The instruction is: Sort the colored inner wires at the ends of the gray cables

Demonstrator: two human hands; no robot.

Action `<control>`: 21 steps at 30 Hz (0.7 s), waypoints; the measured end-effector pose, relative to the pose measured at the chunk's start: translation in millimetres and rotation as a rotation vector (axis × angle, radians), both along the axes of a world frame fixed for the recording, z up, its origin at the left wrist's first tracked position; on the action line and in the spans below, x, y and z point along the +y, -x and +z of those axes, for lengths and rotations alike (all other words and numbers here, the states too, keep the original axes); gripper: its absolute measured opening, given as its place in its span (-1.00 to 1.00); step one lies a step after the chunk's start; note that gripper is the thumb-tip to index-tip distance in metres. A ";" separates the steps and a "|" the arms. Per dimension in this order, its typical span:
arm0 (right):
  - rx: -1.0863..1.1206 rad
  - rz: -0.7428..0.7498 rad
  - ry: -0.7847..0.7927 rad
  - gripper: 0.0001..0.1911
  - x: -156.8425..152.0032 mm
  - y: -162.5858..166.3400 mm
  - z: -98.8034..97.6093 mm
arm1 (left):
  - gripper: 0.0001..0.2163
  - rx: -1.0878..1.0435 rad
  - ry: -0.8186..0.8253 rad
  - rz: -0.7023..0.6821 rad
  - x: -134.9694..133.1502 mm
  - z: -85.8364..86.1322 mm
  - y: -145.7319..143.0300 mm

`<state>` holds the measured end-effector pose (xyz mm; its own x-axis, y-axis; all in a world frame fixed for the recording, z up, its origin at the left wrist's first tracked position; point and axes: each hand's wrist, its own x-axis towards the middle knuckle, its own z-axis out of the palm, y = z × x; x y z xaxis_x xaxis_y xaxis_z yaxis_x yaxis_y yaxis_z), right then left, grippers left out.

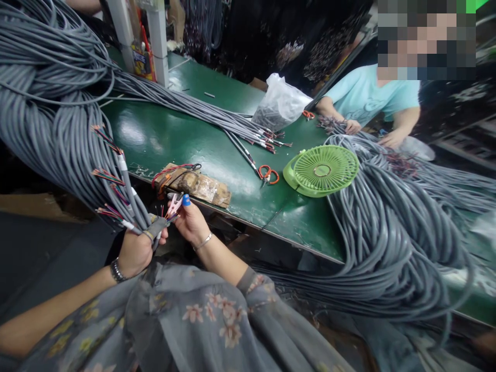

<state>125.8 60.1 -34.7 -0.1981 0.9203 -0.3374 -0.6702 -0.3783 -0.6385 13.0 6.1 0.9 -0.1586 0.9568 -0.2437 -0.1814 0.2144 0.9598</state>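
At the green worktop's [186, 142] left end loop grey round cables [54, 150], cut off, near a yellow-blue packet [142, 62] with illegible lettering. Off the near edge, the left hand [135, 251] is closed round several; the right hand [190, 221] pinches a half-hidden pink clip [174, 205].

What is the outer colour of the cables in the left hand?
Grey; the cables show best in the head view.

Cables [58, 144] above the left hand [136, 252] were grey; the tool [174, 205] at the right hand [191, 223], pink; the table [166, 137] beyond both, green. Farther right, scissors [267, 178] had orange handles; the fan [321, 170] was lime. The garment [186, 305] below was grey, flowered pink and yellow.
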 end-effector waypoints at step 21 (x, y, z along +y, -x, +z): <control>0.053 0.231 0.021 -0.43 -9.6 -13.9 -7.2 | -0.86 -0.008 -0.012 0.006 -12.2 -20.2 18.9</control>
